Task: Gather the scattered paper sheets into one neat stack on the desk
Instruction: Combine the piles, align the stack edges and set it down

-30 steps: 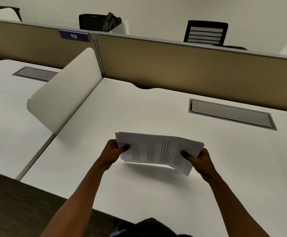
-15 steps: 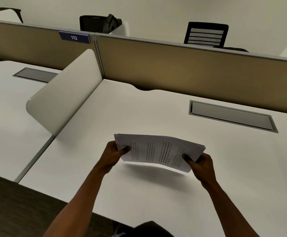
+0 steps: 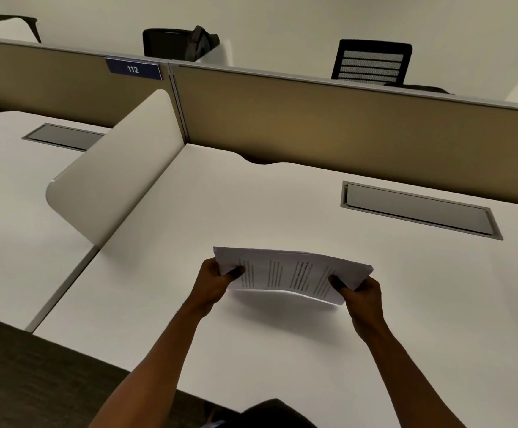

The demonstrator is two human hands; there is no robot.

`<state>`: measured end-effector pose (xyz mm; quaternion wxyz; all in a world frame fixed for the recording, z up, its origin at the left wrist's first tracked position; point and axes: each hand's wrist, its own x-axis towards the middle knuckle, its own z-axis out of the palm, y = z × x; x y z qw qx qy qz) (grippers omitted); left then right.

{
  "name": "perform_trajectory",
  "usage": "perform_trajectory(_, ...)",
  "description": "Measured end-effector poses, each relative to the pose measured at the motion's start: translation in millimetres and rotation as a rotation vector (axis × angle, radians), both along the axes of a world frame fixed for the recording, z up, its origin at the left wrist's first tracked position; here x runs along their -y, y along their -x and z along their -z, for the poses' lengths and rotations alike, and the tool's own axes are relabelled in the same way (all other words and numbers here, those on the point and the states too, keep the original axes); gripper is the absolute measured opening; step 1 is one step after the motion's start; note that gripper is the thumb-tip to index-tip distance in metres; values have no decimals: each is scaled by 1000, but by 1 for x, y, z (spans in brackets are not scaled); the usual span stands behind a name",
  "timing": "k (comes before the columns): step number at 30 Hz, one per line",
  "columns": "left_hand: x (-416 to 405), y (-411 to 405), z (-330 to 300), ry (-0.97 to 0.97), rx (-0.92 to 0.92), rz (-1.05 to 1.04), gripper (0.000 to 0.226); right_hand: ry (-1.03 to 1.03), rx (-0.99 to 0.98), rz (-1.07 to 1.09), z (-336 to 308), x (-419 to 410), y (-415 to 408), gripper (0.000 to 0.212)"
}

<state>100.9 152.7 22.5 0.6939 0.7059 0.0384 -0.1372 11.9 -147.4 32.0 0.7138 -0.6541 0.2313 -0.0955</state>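
Observation:
A stack of printed paper sheets (image 3: pixel 291 273) hangs a little above the white desk (image 3: pixel 251 211), sagging in the middle and casting a shadow below it. My left hand (image 3: pixel 212 281) grips the stack's left end with the thumb on top. My right hand (image 3: pixel 361 293) grips its right end the same way. The sheets' edges look roughly lined up. I see no loose sheets elsewhere on the desk.
A white curved side divider (image 3: pixel 112 180) rises at the desk's left. A tan partition (image 3: pixel 344 128) runs along the back. A grey cable hatch (image 3: pixel 418 210) is set into the desk at the right. Black chairs (image 3: pixel 372 61) stand beyond the partition.
The sheets have been squared up: the loose corner that hung at the lower right is now tucked in. Both hands keep their grip, with the stack staying just above the desk.

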Motion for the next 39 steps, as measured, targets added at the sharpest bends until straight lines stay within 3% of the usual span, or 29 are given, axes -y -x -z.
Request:
perform_trajectory(13, 5, 7, 9, -67, -28, 37, 27, -12, -64, -19, 13, -4, 7, 26)
perform_trajectory(19, 1, 6, -6, -5, 0, 57, 36, 203, -65, -30, -14, 1, 1, 24)
perform_trajectory(21, -3, 2, -20, -28, 79, 7, 44, 310, -32, -69, -33, 5, -4, 20)
perform_trajectory(25, -5, -8, -69, -465, 489, -158, 79, 511, 32, -160, -71, 10, -19, 25)
perform_trajectory(28, 7, -11, -110, -627, 716, 81, 85, 655, 61, -235, -97, 9, -30, 15)
perform_trajectory(30, 21, -13, -121, -682, 716, 299, 83, 773, 95, -299, -115, 3, -37, 13)
perform_trajectory(32, 31, -18, -123, -689, 661, 389, 68, 869, 139, -369, -132, -3, -43, 14)
perform_trajectory(35, 37, -18, -125, -581, 646, 318, 14, 940, 198, -426, -151, -9, -49, 20)
perform_trajectory(39, 32, -11, -121, -468, 627, 194, 15, 937, 253, -491, -168, -8, -48, 27)
